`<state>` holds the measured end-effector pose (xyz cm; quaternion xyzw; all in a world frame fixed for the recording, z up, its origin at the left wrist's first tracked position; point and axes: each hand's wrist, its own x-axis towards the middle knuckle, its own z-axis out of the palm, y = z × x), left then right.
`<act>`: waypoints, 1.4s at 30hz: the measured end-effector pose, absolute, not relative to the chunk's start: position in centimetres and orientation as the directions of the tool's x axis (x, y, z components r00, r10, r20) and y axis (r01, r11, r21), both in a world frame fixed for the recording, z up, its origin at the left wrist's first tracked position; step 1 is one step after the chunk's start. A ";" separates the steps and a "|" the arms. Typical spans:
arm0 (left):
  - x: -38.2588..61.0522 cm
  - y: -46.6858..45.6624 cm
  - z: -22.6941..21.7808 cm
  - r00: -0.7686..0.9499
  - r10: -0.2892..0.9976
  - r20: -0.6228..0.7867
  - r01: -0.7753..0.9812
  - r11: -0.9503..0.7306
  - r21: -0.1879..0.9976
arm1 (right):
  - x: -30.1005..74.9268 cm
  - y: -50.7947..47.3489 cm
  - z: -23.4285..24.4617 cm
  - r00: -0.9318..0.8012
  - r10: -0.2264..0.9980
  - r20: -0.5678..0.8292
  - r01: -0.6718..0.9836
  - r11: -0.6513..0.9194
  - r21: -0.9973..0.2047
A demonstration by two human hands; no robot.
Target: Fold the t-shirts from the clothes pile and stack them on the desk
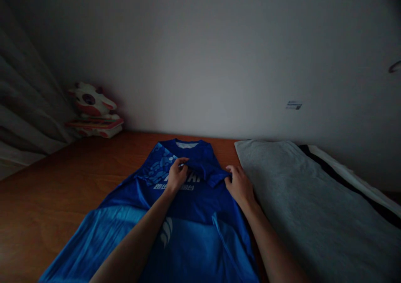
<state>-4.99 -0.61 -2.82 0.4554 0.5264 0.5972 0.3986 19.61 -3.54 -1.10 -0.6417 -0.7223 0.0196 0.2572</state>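
A blue jersey (pixel 188 208) with white lettering lies spread on the wooden surface, its collar toward the wall. My left hand (pixel 178 174) is closed over the chest, thumb and fingers pinching the fabric near the lettering. At the jersey's right side, my right hand (pixel 239 186) grips the end of a sleeve (pixel 216 178), which is folded in across the chest. Creases run through the cloth between both hands. Some of the lettering is hidden behind my left hand and the folded cloth. The lower part is lighter blue with a white emblem (pixel 167 232).
A grey cloth (pixel 291 191) lies to the right, with black and white fabric (pixel 354 178) along its far side. A cow-shaped toy keyboard (pixel 97 112) stands at the back left beside a pale curtain (pixel 28 99). Behind everything rises a wall (pixel 200 66) bearing a small label (pixel 293 105).
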 end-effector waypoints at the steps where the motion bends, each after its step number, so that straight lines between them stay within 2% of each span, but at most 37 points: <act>1: -5.0 -0.6 -2.9 -0.249 0.957 0.148 0.068 -0.135 0.988 | 19.7 -3.6 -1.0 -0.091 0.933 0.349 0.919 0.214 -0.332; 4: -5.4 -0.4 -3.3 -0.224 0.956 0.187 0.234 -0.134 0.963 | 19.9 -3.7 -0.9 -0.179 0.925 0.335 0.916 0.281 -0.286; 8: -6.3 -0.2 -3.5 -0.260 0.947 0.187 0.270 -0.115 0.956 | 19.9 -3.8 -0.8 -0.142 0.934 0.328 0.921 0.246 -0.302; 11: -6.8 -0.5 -2.8 -0.241 0.946 0.217 0.333 -0.129 0.934 | 19.9 -4.0 -0.8 -0.179 0.921 0.347 0.913 0.286 -0.289; 14: -6.7 -1.0 -1.9 -0.071 0.945 0.319 0.546 -0.230 0.805 | 20.0 -4.2 -0.7 -0.221 0.910 0.350 0.909 0.322 -0.265; 16: -6.6 -1.3 -1.5 0.028 0.942 0.334 0.638 -0.274 0.720 | 20.1 -4.2 -0.7 -0.218 0.913 0.346 0.905 0.321 -0.277; 21: -7.2 -1.7 -0.3 -0.067 0.979 0.192 0.661 -0.100 0.744 | 20.2 -4.2 -0.9 -0.184 0.925 0.334 0.900 0.295 -0.322; 25: -7.7 -1.0 1.1 -0.105 0.987 0.123 0.715 -0.011 0.699 | 20.1 -4.2 -0.7 -0.207 0.922 0.326 0.898 0.311 -0.310; 31: -4.4 4.9 1.1 -0.077 0.991 0.105 0.782 -0.006 0.623 | 19.9 -4.2 -0.8 -0.238 0.911 0.338 0.879 0.350 -0.324; 37: -1.0 11.3 0.0 -0.045 0.997 0.068 0.851 0.002 0.525 | 20.0 -4.1 -0.9 -0.201 0.924 0.326 0.878 0.318 -0.358; 42: 0.3 14.6 -0.1 -0.013 0.998 0.062 0.862 -0.021 0.507 | 20.1 -3.8 -1.3 -0.146 0.934 0.326 0.870 0.278 -0.407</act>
